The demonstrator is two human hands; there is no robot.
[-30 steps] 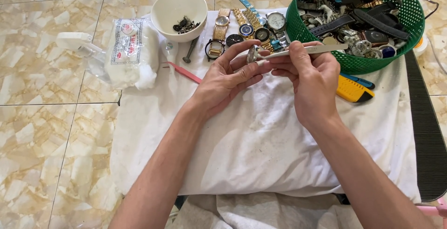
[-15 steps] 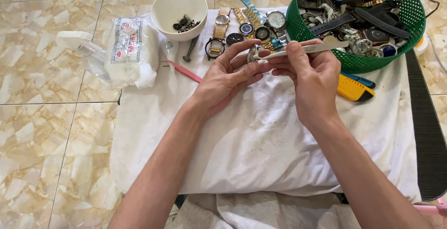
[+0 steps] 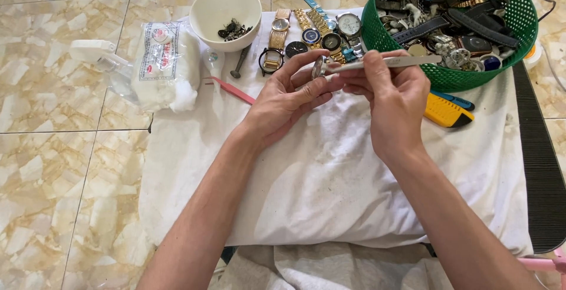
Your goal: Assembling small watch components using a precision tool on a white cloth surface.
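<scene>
A small round watch case (image 3: pixel 319 67) is held edge-up above the white cloth (image 3: pixel 330 184), pinched between the thumb and fingers of the left hand (image 3: pixel 289 98), whose grip is closed on it. Silver tweezers (image 3: pixel 389 61) touch the case with their tips; the right hand (image 3: pixel 392 104) has its grip closed around them, thumb and forefinger pressing near the front while the rear end points toward the green basket (image 3: pixel 501 60).

Just behind the hands, a row of wristwatches (image 3: pixel 318 30) lies on the cloth, some gold-toned, some with dark dials, one with a light blue strap. A white bowl (image 3: pixel 226 8) with a few small dark parts inside stands to their left, with a small screwdriver-like tool (image 3: pixel 240 61) near it. A pink stick (image 3: pixel 231 89) lies on the cloth by the left wrist. Further left sits a bag of white cotton (image 3: pixel 162 66), and beside it a clear plastic spray bottle (image 3: pixel 97 57) on the tiled floor (image 3: pixel 59 166).

The green basket, right of the watches, is heaped with watch straps and cases. A yellow utility knife (image 3: pixel 445 112) and a blue-handled tool (image 3: pixel 454 98) lie below it, just beside the right hand.
</scene>
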